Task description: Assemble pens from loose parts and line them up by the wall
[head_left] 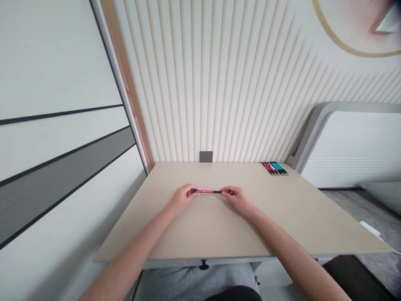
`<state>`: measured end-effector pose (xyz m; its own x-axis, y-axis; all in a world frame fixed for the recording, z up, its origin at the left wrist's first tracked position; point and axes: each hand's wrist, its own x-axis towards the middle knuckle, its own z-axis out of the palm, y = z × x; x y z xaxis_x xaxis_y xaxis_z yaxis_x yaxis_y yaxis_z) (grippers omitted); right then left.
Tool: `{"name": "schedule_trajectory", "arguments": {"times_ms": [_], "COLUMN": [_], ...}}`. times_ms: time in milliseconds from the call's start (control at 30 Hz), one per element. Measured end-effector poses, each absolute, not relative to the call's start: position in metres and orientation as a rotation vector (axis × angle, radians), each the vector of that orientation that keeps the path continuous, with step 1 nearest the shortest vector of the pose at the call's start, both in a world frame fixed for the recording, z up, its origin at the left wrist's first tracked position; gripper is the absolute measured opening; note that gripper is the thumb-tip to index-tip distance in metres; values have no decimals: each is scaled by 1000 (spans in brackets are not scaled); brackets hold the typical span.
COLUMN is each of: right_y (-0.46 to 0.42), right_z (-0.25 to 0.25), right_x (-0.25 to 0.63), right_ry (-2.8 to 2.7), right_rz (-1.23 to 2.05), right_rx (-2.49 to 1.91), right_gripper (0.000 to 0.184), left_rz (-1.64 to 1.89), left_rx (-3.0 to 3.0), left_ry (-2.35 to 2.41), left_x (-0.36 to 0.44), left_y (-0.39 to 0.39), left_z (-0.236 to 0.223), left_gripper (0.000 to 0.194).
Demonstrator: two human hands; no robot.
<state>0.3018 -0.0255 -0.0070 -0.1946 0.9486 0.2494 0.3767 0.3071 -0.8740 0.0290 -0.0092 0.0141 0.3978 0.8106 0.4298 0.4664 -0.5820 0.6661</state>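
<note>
A red pen (208,192) with black ends lies level between my two hands, just over the middle of the table (206,234). My left hand (184,195) pinches its left end, where a dark clip shows. On the other end, the black grip is held between the fingertips of my right hand (235,196). Both hands are closed on the pen, and its very tips are hidden by the fingers. Toward the back right of the table, several pens (275,168) in red, white and teal lie side by side in a row.
A grey wall socket (206,156) sits just above the table's back edge, on a ribbed white wall (200,83). White cabinet panels (62,154) rise on the left. To the right stands a grey-white headboard (354,142). A dark drawer knob (204,264) juts from the table's front.
</note>
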Motion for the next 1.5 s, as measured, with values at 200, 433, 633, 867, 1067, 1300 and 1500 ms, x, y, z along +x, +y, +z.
{"name": "schedule_trajectory", "arguments": {"times_ms": [200, 433, 633, 867, 1067, 1300, 1500], "right_y": [-28, -28, -34, -32, -35, -32, -35], "right_z": [-8, -8, 13, 28, 25, 22, 37], "right_x": [298, 297, 305, 322, 310, 301, 309], "right_ry": [-1765, -1652, -1527, -1863, -1851, -1459, -1537], "right_rz": [983, 975, 598, 237, 359, 751, 429], "right_rx": [-1154, -1124, -1102, -1149, -1127, -1123, -1112], "right_gripper": [34, 38, 34, 28, 31, 40, 33], "left_rz": [1173, 1101, 942, 945, 929, 819, 818], "left_rx": [2124, 2165, 2269, 2389, 2433, 2471, 2478], "left_ry": [931, 966, 1060, 1176, 1163, 1090, 1104], "left_x": [30, 29, 30, 26, 26, 28, 28], "left_y": [-13, -10, -5, 1, 0, -5, -5], "left_z": [19, 15, 3, -5, -2, 5, 2], "left_gripper": [25, 29, 35, 43, 43, 20, 27]}}
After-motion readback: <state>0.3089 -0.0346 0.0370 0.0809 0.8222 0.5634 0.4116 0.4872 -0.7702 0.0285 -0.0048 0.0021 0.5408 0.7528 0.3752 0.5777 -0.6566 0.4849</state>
